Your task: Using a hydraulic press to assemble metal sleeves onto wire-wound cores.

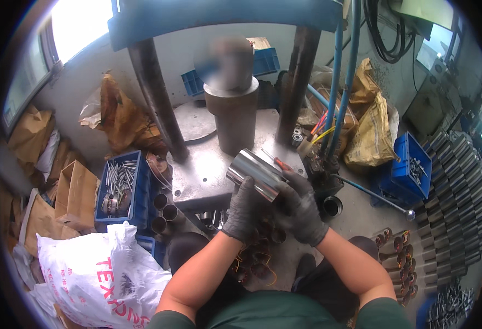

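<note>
A shiny metal cylinder (pixel 252 171) is tilted in front of me, over the near edge of a press's steel plate (pixel 197 183). Dark grey gloves cover both hands. My left hand (pixel 240 214) grips the cylinder from below, thumb along its side. Around the lower right end, my right hand (pixel 305 214) is closed, partly hiding it. A thin tool with a red handle (pixel 282 164) shows by the right fingertips; whether they touch it I cannot tell. Beyond the cylinder, a thick steel column (pixel 232 118) stands on the plate between two dark posts.
Left of the press are a blue bin (pixel 146 186) of metal rods, a cardboard box (pixel 75 192) and a white sack (pixel 98 274). To the right stand a blue crate (pixel 411 164) and stacked metal cylinders (pixel 455 203). Copper-wound parts (pixel 397 257) lie on the floor.
</note>
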Demonstrator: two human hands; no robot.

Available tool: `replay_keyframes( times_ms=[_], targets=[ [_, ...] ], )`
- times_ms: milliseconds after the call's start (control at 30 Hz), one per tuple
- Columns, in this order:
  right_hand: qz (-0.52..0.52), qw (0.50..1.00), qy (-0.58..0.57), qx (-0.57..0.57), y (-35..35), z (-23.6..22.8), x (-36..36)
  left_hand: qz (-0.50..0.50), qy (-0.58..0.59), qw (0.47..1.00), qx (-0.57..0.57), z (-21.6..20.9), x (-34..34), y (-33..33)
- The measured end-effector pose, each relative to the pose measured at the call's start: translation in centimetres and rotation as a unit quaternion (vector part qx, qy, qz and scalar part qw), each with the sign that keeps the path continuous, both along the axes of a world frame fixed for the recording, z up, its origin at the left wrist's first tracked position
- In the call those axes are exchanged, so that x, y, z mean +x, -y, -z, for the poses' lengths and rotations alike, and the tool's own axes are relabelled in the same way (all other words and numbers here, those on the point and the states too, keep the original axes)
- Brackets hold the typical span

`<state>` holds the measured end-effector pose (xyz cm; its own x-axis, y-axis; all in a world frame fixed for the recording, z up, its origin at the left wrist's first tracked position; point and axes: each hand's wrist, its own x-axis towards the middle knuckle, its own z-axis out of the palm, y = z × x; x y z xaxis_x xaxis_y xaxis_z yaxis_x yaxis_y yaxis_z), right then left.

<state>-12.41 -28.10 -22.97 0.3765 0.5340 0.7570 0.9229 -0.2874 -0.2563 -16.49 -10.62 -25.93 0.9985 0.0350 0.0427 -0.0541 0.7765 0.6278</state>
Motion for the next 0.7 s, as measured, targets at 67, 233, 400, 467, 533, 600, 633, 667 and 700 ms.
replay_keyframes(
  times_ms=[67, 233, 400, 467, 533, 600, 633, 667, 700],
  targets=[
    [-0.006, 0.995, -0.094, 0.022, 1.6, -1.5, -0.7, 0.026, 0.033, 0.999, -0.003, -1.5, 0.2, -0.7],
    [0.096, 0.994, 0.049, 0.032, 9.1, -8.7, -4.2, -0.110, 0.031, 0.908, 0.403, -2.2, 0.0, -2.6],
    [0.337, 0.933, 0.114, 0.060, 22.1, -6.6, -6.8, -0.201, 0.035, 0.960, 0.191, -4.3, -1.3, -2.2],
    [0.298, 0.947, -0.007, 0.117, 26.0, -3.3, -5.7, -0.193, 0.031, 0.966, 0.169, -4.4, -1.4, -2.4],
    [0.264, 0.950, -0.031, 0.164, 24.8, -3.0, -4.9, -0.058, -0.048, 0.982, -0.172, -4.3, -1.6, -3.2],
    [0.226, 0.949, -0.056, 0.214, 23.0, -3.1, -3.5, -0.038, -0.025, 0.988, -0.146, -1.5, -1.0, -4.3],
    [0.229, 0.936, -0.061, 0.258, 21.7, -3.9, -1.9, -0.005, -0.004, 0.993, -0.120, -0.8, -0.9, -4.5],
    [0.233, 0.922, -0.066, 0.303, 20.5, -4.6, -0.1, -0.008, -0.002, 0.993, -0.115, -0.4, -1.0, -4.6],
    [0.225, 0.909, -0.061, 0.346, 20.2, -5.1, 2.7, -0.086, -0.001, 0.988, 0.130, -0.4, -0.8, -4.4]
  ],
)
